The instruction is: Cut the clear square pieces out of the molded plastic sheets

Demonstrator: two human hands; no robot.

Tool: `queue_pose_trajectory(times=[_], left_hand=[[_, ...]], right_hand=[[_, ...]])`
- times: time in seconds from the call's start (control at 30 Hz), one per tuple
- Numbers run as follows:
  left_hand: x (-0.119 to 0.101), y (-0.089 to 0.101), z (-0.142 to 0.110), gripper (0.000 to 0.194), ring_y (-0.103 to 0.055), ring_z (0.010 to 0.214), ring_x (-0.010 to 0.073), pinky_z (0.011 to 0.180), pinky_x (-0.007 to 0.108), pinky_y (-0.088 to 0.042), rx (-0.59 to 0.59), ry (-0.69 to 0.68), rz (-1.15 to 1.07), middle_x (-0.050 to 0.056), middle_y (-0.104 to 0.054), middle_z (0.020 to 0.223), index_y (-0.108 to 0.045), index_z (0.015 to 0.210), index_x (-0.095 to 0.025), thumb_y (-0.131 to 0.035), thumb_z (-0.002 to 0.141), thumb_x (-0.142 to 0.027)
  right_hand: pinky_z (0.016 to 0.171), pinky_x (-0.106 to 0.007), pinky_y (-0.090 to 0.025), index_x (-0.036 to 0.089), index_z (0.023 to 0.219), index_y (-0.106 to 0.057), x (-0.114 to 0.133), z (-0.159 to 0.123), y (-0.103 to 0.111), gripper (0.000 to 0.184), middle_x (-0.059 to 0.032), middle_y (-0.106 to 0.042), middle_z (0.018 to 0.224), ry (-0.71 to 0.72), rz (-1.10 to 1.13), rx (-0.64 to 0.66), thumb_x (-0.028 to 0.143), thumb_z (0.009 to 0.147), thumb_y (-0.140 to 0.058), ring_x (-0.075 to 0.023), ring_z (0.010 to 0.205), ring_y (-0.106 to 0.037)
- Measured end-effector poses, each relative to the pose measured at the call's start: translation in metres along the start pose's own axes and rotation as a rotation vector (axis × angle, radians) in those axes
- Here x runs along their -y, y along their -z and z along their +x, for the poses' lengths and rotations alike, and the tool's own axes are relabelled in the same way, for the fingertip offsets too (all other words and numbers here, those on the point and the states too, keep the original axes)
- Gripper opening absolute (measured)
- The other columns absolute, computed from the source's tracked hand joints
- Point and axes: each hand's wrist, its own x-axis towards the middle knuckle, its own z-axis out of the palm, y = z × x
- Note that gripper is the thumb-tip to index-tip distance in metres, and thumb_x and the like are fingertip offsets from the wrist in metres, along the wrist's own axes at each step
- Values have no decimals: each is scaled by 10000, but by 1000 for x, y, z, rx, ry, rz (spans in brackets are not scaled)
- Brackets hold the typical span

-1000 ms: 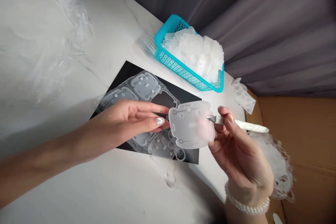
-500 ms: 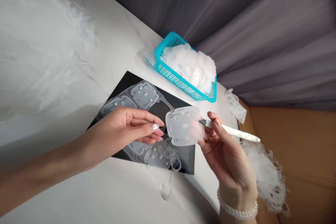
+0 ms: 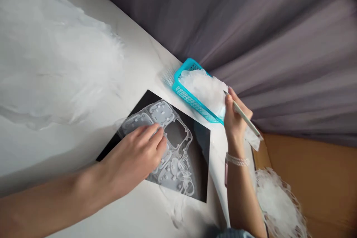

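Left hand [image 3: 134,152] down flat on the silicone sheet [image 3: 174,178], fingers [image 3: 152,134] close together, resting there without gripping, sheet lying on the black mat [image 3: 199,145]. Right hand [image 3: 235,119] just beside the teal basket [image 3: 185,91] of clear scraps [image 3: 202,89], fingers narrow, pinching a white knife [image 3: 245,117]!

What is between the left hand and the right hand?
In the head view: the clear moulded sheet, the black mat, then a strip of white tabletop.
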Motion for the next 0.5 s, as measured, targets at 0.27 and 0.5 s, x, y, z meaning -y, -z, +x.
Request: queue_pose_trajectory(times=[0.27,0.5], left_hand=[[9,-9,1,523,-479,1322,426,1049,574,-422,167,297,250,300,-487,1423,-547,1356,3,-506,955,-331],[10,-6,-8,565,-419,1364,426,1055,592,-382,214,237,234,286,-426,1481,-447,1432,-15,-478,978,-350]], right_hand=[[846,-381,-562,215,984,-763,68,-60,-37,221,-65,-749,1019,24,96,363,338,937,-586,-209,938,-699],[819,-337,-575,196,932,-723,74,-88,-75,147,-59,-766,1001,-64,229,590,306,916,-627,-217,950,-723]])
